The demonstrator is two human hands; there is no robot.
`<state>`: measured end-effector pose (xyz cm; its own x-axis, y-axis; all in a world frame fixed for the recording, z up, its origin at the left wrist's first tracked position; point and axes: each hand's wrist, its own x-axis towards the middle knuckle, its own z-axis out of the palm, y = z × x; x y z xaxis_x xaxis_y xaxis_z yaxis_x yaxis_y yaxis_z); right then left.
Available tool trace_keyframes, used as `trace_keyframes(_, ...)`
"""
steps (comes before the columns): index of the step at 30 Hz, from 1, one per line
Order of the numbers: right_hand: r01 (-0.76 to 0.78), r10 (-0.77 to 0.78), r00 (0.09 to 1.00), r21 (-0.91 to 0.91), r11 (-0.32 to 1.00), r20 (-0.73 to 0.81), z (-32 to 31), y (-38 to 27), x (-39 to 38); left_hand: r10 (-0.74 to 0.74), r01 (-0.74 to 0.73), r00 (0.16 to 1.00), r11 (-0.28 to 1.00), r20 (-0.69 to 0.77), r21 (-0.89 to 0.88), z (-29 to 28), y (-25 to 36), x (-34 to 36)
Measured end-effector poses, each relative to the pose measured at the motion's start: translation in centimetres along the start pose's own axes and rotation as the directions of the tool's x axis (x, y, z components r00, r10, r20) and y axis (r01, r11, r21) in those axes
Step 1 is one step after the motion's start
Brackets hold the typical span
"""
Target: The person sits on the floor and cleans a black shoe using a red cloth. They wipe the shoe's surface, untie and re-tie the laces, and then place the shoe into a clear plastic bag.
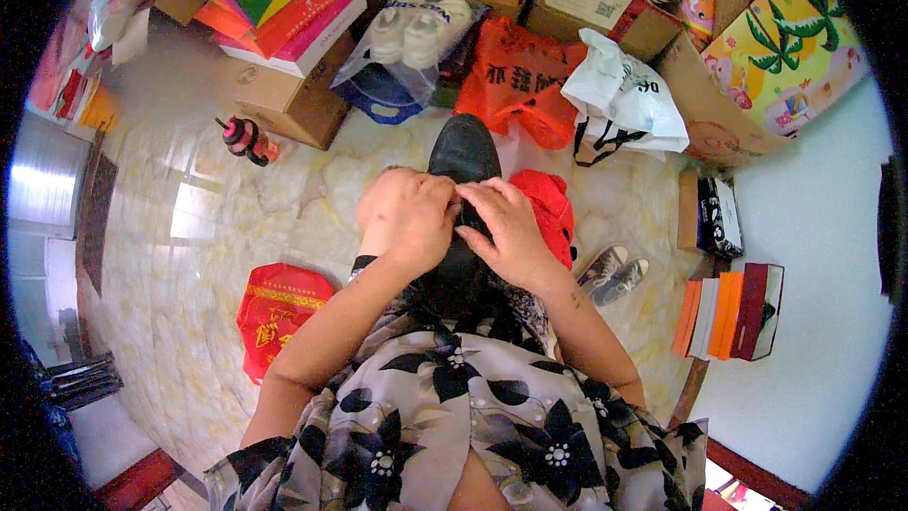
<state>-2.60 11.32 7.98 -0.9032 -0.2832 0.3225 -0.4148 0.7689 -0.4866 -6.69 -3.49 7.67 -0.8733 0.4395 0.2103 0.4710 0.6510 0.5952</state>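
Observation:
A black shoe (461, 144) points away from me in the middle; whether it is worn is hidden. My left hand (416, 220) lies over its left side, fingers curled and pressed together at the upper part. My right hand (506, 232) meets it there from the right, fingertips bent together, thumb a little apart. What their fingertips grip is too small to make out. Just left of the shoe is a bare foot (376, 194), partly under my left hand. Red fabric (549, 203) shows behind my right hand.
Boxes (284, 109), a bag of white shoes (411, 33), orange (515, 71) and white bags (624, 95) line the back. A bottle (248, 140) stands left, a red bag (279, 308) lies lower left. Sneakers (610, 274) and stacked boxes (728, 312) are right.

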Motion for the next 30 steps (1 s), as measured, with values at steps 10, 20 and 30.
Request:
trace_keyframes(10,-0.216,0.227,0.969,-0.109,0.97,0.102,0.0,3.6,-1.9,-0.477,0.205,0.871,0.569,-0.117,-0.797,-4.0,-7.4,-0.4)
trace_keyframes(20,-0.056,0.089,0.992,0.317,0.947,-0.09,-1.1,0.5,2.1,0.246,-0.422,0.839,0.858,-0.484,-0.295,-12.4,2.6,-0.1)
trace_keyframes(30,-0.344,0.226,0.933,0.88,0.327,0.28,-7.2,-4.3,3.5,0.261,-0.353,0.899,0.907,-0.353,-0.228,-7.9,1.9,1.5)
